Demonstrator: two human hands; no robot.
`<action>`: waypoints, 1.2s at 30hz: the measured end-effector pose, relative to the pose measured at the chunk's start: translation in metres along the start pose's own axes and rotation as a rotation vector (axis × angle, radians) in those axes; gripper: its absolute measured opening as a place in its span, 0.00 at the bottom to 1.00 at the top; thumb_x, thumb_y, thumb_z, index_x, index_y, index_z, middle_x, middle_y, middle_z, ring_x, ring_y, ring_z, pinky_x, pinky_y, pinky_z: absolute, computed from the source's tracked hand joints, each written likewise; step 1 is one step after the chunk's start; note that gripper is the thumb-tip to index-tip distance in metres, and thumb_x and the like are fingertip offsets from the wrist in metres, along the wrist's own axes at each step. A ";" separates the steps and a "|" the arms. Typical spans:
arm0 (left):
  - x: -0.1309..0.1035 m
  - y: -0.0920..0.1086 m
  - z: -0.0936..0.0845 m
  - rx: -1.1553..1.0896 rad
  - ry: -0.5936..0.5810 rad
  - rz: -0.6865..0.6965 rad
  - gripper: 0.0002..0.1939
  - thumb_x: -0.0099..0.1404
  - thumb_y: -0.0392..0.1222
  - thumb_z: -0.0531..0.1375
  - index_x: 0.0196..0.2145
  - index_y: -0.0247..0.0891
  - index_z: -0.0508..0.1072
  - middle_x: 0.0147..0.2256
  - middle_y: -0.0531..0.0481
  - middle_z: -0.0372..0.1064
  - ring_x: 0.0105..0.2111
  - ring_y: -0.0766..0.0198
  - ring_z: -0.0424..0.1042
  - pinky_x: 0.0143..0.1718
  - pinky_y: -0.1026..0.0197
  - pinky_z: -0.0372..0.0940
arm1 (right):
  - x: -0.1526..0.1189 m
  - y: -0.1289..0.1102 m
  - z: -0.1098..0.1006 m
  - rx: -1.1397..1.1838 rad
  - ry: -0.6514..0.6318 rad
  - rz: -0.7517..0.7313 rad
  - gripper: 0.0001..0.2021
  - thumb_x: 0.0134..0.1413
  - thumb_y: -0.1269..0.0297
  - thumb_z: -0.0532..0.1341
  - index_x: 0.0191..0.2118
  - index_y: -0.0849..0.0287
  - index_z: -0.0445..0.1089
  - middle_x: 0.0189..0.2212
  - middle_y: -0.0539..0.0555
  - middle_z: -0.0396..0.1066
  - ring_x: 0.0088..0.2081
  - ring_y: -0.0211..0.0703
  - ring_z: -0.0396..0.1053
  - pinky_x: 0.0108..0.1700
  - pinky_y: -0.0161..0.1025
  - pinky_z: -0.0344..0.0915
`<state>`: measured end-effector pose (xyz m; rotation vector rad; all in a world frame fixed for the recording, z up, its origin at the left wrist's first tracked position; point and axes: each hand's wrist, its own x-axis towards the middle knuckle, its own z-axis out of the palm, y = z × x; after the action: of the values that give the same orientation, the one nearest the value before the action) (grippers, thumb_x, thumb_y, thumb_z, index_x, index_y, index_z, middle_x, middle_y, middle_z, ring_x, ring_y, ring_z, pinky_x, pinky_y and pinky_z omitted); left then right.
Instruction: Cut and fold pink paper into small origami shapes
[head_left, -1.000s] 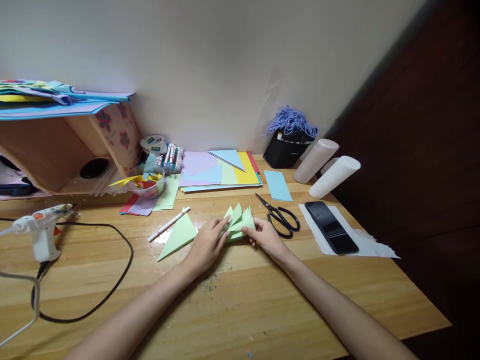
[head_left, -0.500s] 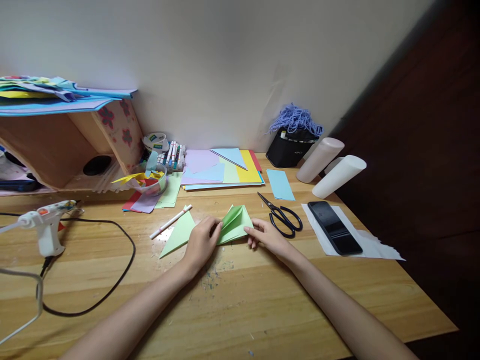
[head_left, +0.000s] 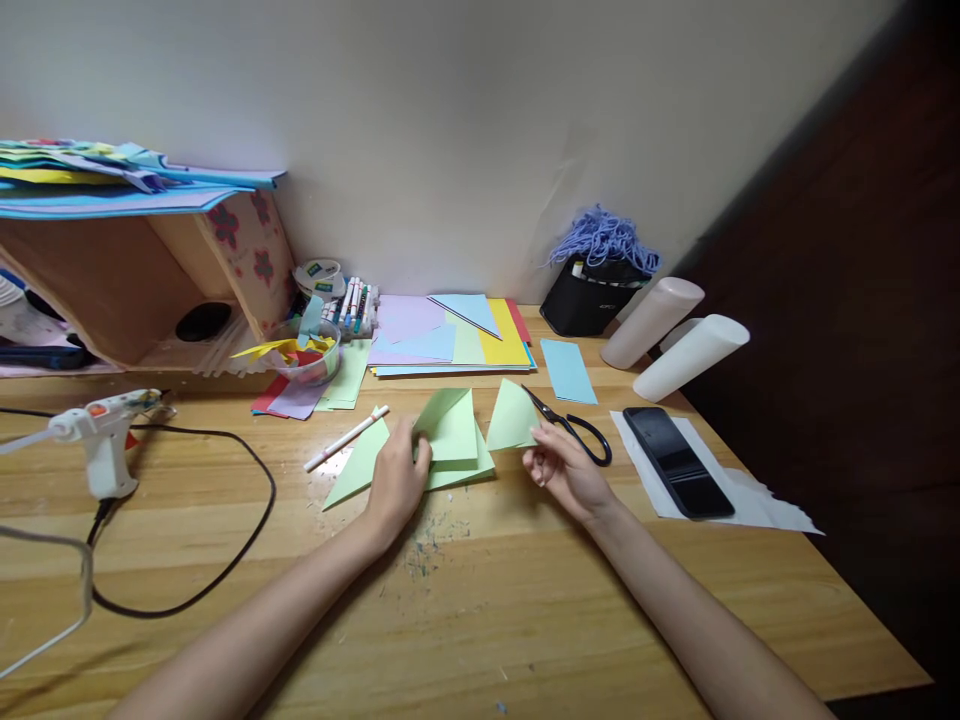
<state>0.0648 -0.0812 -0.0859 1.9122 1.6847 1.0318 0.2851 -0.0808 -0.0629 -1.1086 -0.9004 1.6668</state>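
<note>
My left hand [head_left: 397, 480] is closed on a folded sheet of light green paper [head_left: 454, 432], thumb on its near left side. More green paper lies under that sheet on the table. Pinched between the fingers of my right hand [head_left: 568, 468] is a separate small piece of green paper [head_left: 513, 415], raised a little and apart from the folded sheet. Just behind my right hand lie black-handled scissors [head_left: 589, 438], partly covered by the hand and the piece. A green paper triangle [head_left: 354, 465] and a white marker [head_left: 346, 439] lie left of my left hand.
A white glue gun [head_left: 109, 440] with a looping black cord stands at the left. Colored paper sheets [head_left: 405, 312] are stacked at the back. To the right are a phone [head_left: 675, 460] on white tissue, white rolls [head_left: 694, 358] and a blue paper strip [head_left: 568, 371].
My right hand has moved right with a small green piece, now separate from the folded paper. The folded sheet has opened flatter under my left hand. The view has shifted slightly.
</note>
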 end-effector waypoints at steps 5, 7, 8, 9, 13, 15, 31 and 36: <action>0.001 0.002 -0.001 -0.110 -0.099 0.143 0.22 0.63 0.29 0.43 0.52 0.39 0.61 0.47 0.45 0.63 0.49 0.60 0.62 0.49 0.57 0.58 | -0.001 0.014 0.012 -0.180 -0.119 0.080 0.15 0.47 0.53 0.61 0.30 0.61 0.62 0.20 0.52 0.72 0.16 0.31 0.64 0.16 0.27 0.57; 0.000 0.002 -0.001 -0.134 -0.146 0.168 0.24 0.63 0.29 0.43 0.56 0.41 0.58 0.48 0.46 0.62 0.49 0.61 0.62 0.50 0.58 0.58 | -0.001 0.017 0.014 -0.253 -0.096 0.039 0.16 0.47 0.52 0.61 0.30 0.62 0.62 0.20 0.52 0.72 0.16 0.32 0.64 0.16 0.27 0.58; -0.001 0.001 -0.001 -0.145 -0.170 0.180 0.25 0.63 0.29 0.43 0.57 0.41 0.57 0.48 0.46 0.61 0.49 0.61 0.62 0.50 0.58 0.58 | -0.001 0.017 0.015 -0.279 -0.090 0.021 0.16 0.47 0.52 0.60 0.30 0.62 0.61 0.20 0.52 0.71 0.16 0.32 0.65 0.16 0.27 0.58; -0.001 0.001 -0.001 -0.154 -0.195 0.195 0.26 0.63 0.29 0.43 0.58 0.42 0.56 0.48 0.46 0.61 0.49 0.61 0.62 0.50 0.58 0.58 | 0.000 0.017 0.015 -0.296 -0.088 0.008 0.16 0.48 0.52 0.60 0.31 0.61 0.61 0.20 0.51 0.71 0.16 0.32 0.65 0.16 0.28 0.58; -0.003 0.003 -0.002 -0.187 -0.306 0.264 0.27 0.64 0.30 0.43 0.60 0.43 0.52 0.50 0.45 0.59 0.50 0.61 0.61 0.51 0.58 0.58 | -0.002 0.015 0.016 -0.310 -0.129 -0.011 0.16 0.49 0.51 0.60 0.31 0.61 0.61 0.21 0.51 0.71 0.16 0.31 0.64 0.16 0.27 0.59; -0.003 0.003 -0.003 -0.197 -0.332 0.272 0.27 0.64 0.30 0.43 0.61 0.43 0.51 0.51 0.44 0.59 0.51 0.60 0.60 0.53 0.56 0.57 | -0.004 0.014 0.017 -0.325 -0.158 -0.038 0.16 0.49 0.51 0.60 0.30 0.60 0.61 0.22 0.51 0.71 0.16 0.30 0.63 0.17 0.28 0.59; 0.004 0.000 -0.002 -0.287 -0.275 0.141 0.22 0.67 0.38 0.43 0.57 0.40 0.59 0.54 0.47 0.61 0.53 0.60 0.60 0.55 0.56 0.55 | -0.005 0.017 0.019 -0.303 -0.116 -0.021 0.15 0.48 0.52 0.61 0.27 0.61 0.63 0.22 0.53 0.72 0.16 0.31 0.62 0.17 0.29 0.59; 0.002 0.003 -0.005 -0.273 -0.354 0.215 0.22 0.67 0.37 0.43 0.58 0.41 0.57 0.56 0.47 0.59 0.54 0.60 0.59 0.56 0.55 0.53 | -0.003 0.020 0.019 -0.329 -0.084 0.006 0.17 0.47 0.51 0.60 0.25 0.61 0.63 0.20 0.51 0.71 0.13 0.29 0.59 0.13 0.27 0.53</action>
<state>0.0634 -0.0803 -0.0800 1.9802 1.1048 0.8800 0.2620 -0.0918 -0.0736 -1.2657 -1.2597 1.6158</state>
